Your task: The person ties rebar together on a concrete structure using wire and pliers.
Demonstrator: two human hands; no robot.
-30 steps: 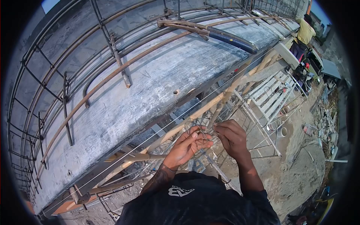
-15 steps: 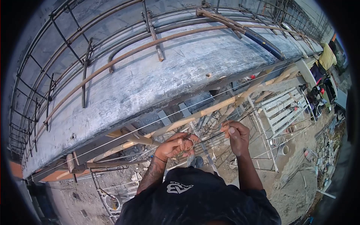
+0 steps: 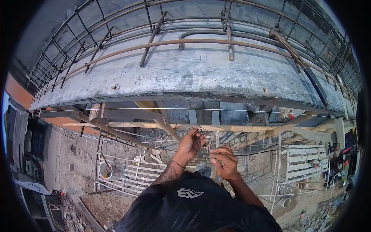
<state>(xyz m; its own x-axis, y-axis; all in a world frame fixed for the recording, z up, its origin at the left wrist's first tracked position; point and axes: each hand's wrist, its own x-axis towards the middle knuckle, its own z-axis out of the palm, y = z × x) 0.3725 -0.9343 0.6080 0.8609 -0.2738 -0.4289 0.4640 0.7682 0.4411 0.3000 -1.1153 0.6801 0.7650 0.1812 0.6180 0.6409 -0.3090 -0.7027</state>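
Thin dark wire curls in small loops out of my left hand, whose fingers are closed around it. My right hand is closed beside it, a little lower and to the right, with thumb and fingertips pinched together. A strand seems to run down between the two hands, but I cannot make out what the right fingers hold. Both hands are in front of my dark shirt, below the edge of the concrete slab.
A steel rebar cage stands along the slab. A long-handled tool with a dark blue grip leans on it. A taut white string and a bamboo pole cross below the edge. Lower down are slatted platforms and a bucket.
My view has turned right and levelled along the slab. My right hand has come down and in toward my left hand, which has risen with the wire.
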